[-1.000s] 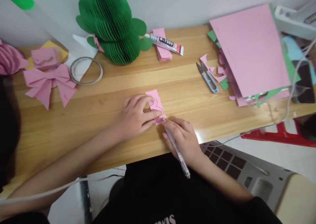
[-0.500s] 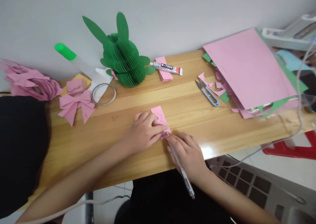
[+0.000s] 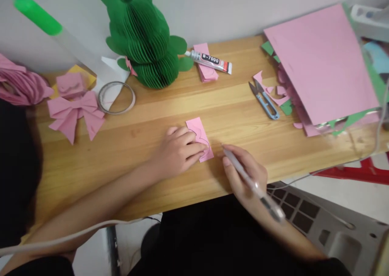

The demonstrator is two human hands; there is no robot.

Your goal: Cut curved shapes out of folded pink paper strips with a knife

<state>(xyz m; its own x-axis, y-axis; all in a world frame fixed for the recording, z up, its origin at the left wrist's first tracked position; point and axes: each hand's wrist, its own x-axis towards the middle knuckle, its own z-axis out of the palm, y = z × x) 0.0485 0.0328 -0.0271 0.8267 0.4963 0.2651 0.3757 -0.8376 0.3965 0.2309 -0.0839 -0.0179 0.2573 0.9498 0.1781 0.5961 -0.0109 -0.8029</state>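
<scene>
A small rectangular piece of pink paper (image 3: 200,132) with a dark curved line drawn on it lies on the wooden table. My left hand (image 3: 179,152) rests on it from the left, fingers laid over the paper and pressing it to the tabletop. To the right of the paper, apart from it, my right hand (image 3: 247,170) grips a clear-barrelled pen (image 3: 249,182). The pen's tip points up and left, and its back end slants toward me.
Behind stands a green honeycomb-paper figure (image 3: 142,33), beside a B-7000 glue tube (image 3: 209,60) on folded pink paper. Blue thread snips (image 3: 264,101) lie among scraps near stacked pink sheets (image 3: 322,65). At left are a pink paper bow (image 3: 77,114), a tape roll (image 3: 101,105) and a green-capped tube (image 3: 39,16).
My right hand has moved right, lifting the pen off the pink paper. My left hand stays on the paper. The view has shifted nearer to the table.
</scene>
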